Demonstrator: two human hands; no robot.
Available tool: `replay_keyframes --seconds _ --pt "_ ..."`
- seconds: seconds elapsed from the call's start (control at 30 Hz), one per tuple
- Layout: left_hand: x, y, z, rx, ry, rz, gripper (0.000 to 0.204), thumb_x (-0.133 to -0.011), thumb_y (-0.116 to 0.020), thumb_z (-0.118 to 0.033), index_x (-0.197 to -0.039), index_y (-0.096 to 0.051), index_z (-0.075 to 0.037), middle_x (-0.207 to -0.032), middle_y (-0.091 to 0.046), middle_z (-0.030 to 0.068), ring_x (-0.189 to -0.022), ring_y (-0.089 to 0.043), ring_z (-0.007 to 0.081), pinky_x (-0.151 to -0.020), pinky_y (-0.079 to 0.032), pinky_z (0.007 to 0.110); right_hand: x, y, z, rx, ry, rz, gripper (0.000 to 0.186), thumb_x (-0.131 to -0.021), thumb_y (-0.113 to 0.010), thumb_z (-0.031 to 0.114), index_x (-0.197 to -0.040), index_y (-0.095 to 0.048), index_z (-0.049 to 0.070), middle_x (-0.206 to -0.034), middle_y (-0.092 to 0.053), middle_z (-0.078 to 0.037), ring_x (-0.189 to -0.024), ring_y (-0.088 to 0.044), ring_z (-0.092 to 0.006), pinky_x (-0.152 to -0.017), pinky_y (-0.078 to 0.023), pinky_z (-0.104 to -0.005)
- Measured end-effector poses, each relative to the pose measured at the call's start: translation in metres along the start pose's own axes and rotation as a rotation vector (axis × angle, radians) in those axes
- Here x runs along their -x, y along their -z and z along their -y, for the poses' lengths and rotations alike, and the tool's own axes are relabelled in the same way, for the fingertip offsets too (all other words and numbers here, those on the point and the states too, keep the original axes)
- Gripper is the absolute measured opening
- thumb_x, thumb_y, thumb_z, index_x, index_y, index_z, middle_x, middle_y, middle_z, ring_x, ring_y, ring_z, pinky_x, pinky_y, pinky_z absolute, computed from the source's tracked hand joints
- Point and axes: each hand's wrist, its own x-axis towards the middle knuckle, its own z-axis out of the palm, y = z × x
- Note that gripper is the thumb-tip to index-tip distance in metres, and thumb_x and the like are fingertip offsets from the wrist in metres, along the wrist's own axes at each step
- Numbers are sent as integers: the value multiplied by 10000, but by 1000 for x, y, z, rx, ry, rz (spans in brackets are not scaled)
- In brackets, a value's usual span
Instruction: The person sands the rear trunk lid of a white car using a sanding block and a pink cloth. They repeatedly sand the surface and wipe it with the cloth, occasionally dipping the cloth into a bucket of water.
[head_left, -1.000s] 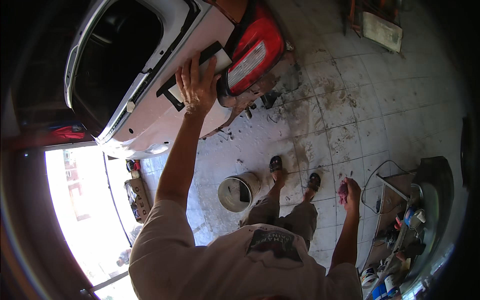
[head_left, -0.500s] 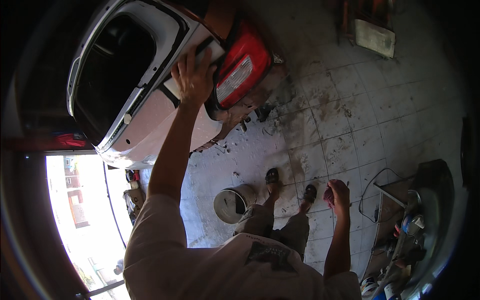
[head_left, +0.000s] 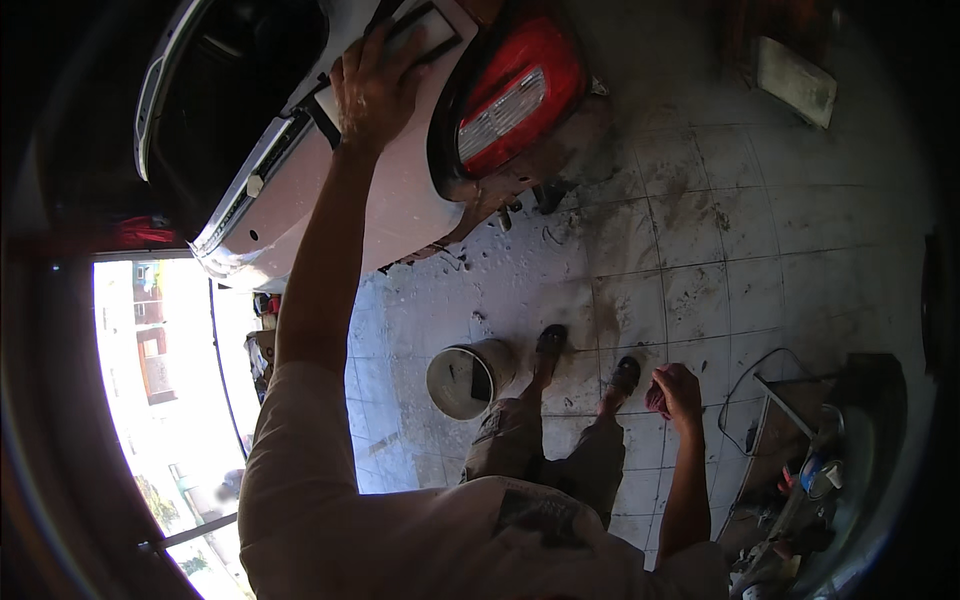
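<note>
My left hand [head_left: 372, 95] is closed over a flat rectangular black-and-white block [head_left: 435, 35] pressed on the pale rear body panel [head_left: 395, 205] of a car, beside its red tail light [head_left: 550, 60]. The car's dark opening [head_left: 245, 70] lies to the left of that panel. My right hand [head_left: 683, 395] is down by my side, closed around a crumpled dark pink cloth [head_left: 658, 398].
A round bucket [head_left: 497, 365] stands by my feet [head_left: 545, 350] on the stained tile floor [head_left: 700, 290]. A stand with loose items and a cable [head_left: 790, 420] is at lower right, a board [head_left: 795, 80] at upper right, a bright doorway [head_left: 150, 400] at left.
My left hand has moved with the block higher up along the panel. My right hand, with the cloth, has shifted slightly left. The view has shifted a little.
</note>
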Motion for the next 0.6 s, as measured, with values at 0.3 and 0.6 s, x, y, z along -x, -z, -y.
replay_keyframes --seconds 0.3,0.6 --pt "129 24 -9 -63 63 14 582 -888 -843 -435 -1445 -732 -305 -1630 -527 117 -1444 -495 360 -1177 -365 581 7 -20 31 -70 23 -143 321 -992 -801 257 -1134 -734 -23 -923 -735 -49 -824 -659 -125 -771 -522 -311" --pt "143 46 23 50 92 -27 602 -875 -880 -356 -1452 -711 -316 -1627 -535 119 -1441 -526 383 -1176 -420 585 15 -129 67 40 -15 -39 359 -1002 -807 278 -1181 -731 -23 -924 -736 -67 -818 -680 -142 -773 -540 -312"
